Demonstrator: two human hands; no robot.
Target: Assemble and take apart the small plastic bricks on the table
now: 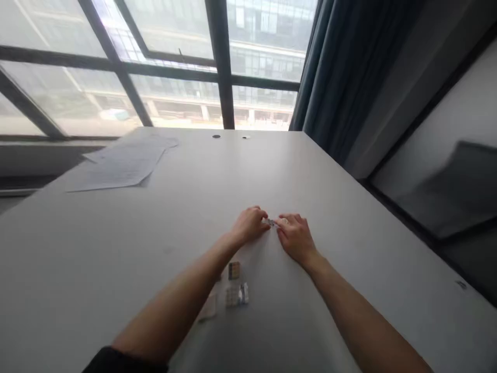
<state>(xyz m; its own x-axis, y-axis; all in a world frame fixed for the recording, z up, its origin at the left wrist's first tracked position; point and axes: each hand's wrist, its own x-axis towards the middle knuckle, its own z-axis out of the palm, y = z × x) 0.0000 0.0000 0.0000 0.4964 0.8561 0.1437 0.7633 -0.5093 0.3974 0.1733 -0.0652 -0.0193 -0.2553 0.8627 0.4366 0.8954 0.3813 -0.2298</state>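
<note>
No text, label, brand, number or sign could be read. Faint lines of print seen on paper sheets (pixel 120 163), beyond left hand (pixel 250 225) and off to its left; words not made out. Dark marks seen on small pale piece (pixel 271 223) between left hand and right hand (pixel 297 238); too small, too blurred to be deciphered. Surfaces of small items (pixel 232 297), nearer than both hands, likewise blurred.
</note>
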